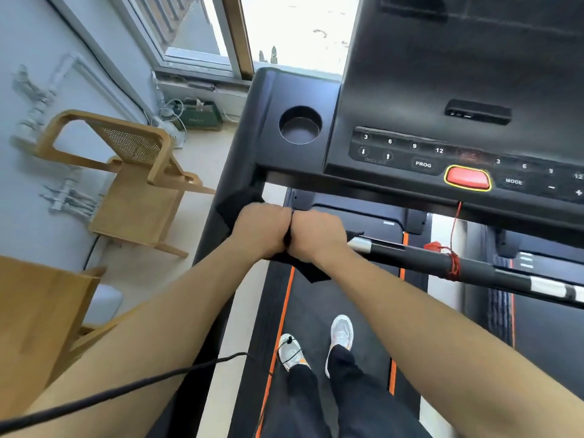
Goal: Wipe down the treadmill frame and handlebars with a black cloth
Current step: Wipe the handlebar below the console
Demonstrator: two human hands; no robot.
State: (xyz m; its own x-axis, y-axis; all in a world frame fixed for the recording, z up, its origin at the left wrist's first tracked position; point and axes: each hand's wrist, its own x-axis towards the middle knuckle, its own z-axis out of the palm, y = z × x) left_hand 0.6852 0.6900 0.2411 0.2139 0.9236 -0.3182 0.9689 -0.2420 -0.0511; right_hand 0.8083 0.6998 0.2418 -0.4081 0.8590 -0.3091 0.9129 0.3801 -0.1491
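**Desk:** Where is the cloth, and who has it?

**Field:** A person stands on the treadmill belt, fists side by side at the left end of the handlebar. The cloth is bunched beneath both fists and draped over the bar. One corner hangs below the right hand, and another flap spreads past the left hand towards the frame.

**Desk:** And the grip?

**Field:** Both hands are curled tight round the cloth, knuckles up and touching. The fingertips are hidden underneath.

**Desk:** How will it handle?

**Field:** The cloth looks thin, soft and limp, so it weighs next to nothing and should mould to the round bar. It has no stiffness of its own, so the pressure has to come from the fists. The bar looks rigid and fixed, so it can take a firm squeeze. The best hold is probably the present one, wrapped round the bar and slid along it.

**Desk:** Any trouble ahead?

**Field:** The silver sensor just beside the right hand is likely slick. Farther right, a red cord is wound round the bar, and loose fabric could snag on it. The hanging corner wants gathering in.
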